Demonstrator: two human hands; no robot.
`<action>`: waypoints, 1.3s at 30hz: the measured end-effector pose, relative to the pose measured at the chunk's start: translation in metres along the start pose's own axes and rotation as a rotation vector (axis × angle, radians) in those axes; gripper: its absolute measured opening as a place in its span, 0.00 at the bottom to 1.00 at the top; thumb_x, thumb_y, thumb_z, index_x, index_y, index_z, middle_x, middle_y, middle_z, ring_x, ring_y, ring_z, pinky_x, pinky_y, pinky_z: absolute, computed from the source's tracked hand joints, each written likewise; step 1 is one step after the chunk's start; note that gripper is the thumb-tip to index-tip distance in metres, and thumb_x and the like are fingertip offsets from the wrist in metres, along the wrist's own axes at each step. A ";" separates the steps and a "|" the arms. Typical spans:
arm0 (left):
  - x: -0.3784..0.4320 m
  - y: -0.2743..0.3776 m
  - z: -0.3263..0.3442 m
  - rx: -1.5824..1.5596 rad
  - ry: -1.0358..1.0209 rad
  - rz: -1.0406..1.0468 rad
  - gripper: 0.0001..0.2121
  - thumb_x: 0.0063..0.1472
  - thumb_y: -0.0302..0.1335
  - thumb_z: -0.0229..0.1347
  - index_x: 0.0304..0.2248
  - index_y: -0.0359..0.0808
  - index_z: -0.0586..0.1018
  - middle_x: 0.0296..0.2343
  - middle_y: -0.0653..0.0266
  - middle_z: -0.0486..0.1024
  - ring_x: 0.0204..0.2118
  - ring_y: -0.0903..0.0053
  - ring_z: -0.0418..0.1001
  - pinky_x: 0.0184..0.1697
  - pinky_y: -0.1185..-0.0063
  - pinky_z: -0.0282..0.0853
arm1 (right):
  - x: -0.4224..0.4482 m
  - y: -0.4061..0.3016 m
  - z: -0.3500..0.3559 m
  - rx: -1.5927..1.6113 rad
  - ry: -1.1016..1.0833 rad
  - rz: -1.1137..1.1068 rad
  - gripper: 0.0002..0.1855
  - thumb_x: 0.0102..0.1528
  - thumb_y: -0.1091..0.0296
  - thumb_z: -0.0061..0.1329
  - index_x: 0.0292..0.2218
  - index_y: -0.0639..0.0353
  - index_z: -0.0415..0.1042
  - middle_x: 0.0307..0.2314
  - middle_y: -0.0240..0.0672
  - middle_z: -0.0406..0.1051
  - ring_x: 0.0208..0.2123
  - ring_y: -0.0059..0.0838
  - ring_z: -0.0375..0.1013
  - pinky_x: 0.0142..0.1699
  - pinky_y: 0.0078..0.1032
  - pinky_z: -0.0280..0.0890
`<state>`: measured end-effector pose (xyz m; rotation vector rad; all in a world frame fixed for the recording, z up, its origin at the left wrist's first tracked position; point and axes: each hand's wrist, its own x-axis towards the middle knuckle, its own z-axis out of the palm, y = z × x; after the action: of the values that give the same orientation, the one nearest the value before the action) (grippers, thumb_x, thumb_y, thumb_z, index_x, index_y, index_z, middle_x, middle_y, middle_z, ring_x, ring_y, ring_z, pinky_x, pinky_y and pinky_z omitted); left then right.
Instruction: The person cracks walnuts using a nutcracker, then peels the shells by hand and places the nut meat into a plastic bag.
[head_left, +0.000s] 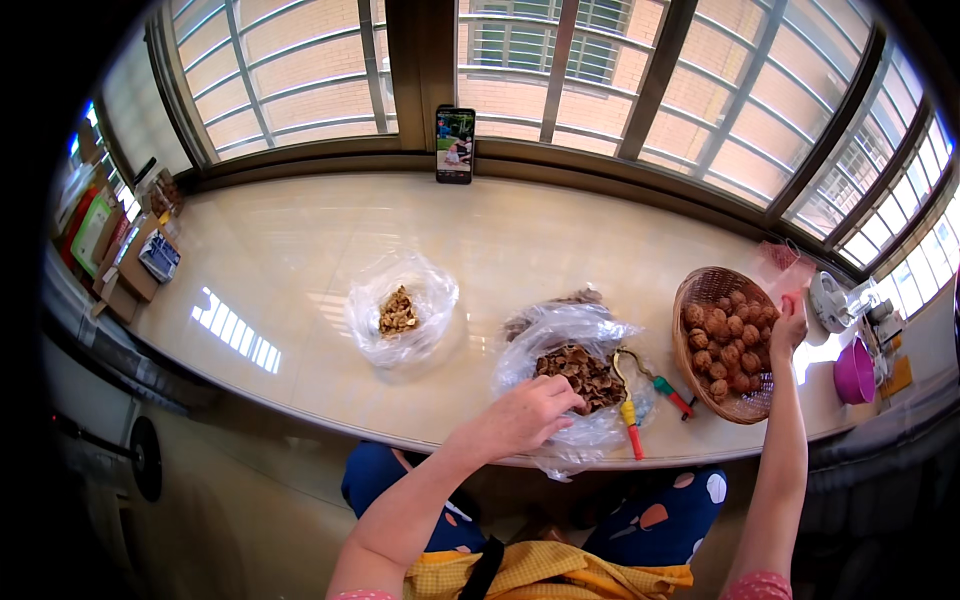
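Note:
My right hand (789, 328) grips the far right rim of a wicker basket (686, 360), which is tilted and holds many whole walnuts (724, 334). Something reddish shows at its fingertips, too small to make out. Over the near left side of a clear plastic bag (517, 360) hovers or rests my left hand (529, 416), fingers loosely bent and apart, with nothing seen between them. Broken walnut shells (577, 375) fill that bag. Just right of the shells lies a hinged metal nutcracker (628, 390) with coloured handles, its arms spread.
Walnut kernels (397, 311) sit in another plastic bag (431, 289) to the left. A smartphone (454, 146) leans against the window frame. Red mesh netting (784, 259), a small fan (831, 300) and a magenta bowl (853, 373) stand at right; boxes (131, 259) at left.

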<state>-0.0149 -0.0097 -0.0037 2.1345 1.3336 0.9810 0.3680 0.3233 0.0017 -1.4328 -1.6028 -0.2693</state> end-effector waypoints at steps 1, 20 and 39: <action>0.000 0.000 0.000 0.000 -0.004 -0.005 0.12 0.51 0.23 0.56 0.37 0.34 0.74 0.32 0.58 0.70 0.39 0.63 0.68 0.43 0.73 0.64 | 0.003 -0.001 -0.002 0.023 0.000 -0.006 0.05 0.55 0.69 0.44 0.32 0.58 0.70 0.25 0.41 0.71 0.29 0.37 0.72 0.34 0.30 0.64; 0.002 0.004 0.000 0.043 -0.017 -0.012 0.12 0.51 0.23 0.56 0.38 0.34 0.74 0.33 0.59 0.70 0.39 0.64 0.68 0.43 0.73 0.64 | 0.021 0.012 -0.021 -0.506 -0.391 -0.245 0.08 0.54 0.63 0.46 0.30 0.58 0.68 0.26 0.43 0.72 0.30 0.46 0.72 0.34 0.38 0.64; -0.002 -0.001 0.001 0.082 -0.007 0.016 0.13 0.52 0.25 0.55 0.39 0.35 0.73 0.33 0.61 0.68 0.39 0.66 0.68 0.43 0.73 0.64 | 0.053 -0.048 -0.073 0.012 0.013 -0.321 0.07 0.55 0.65 0.48 0.29 0.58 0.71 0.19 0.42 0.68 0.20 0.36 0.70 0.26 0.30 0.62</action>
<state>-0.0148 -0.0115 -0.0059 2.2099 1.3777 0.9389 0.3679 0.2940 0.0997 -1.1578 -1.8175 -0.4521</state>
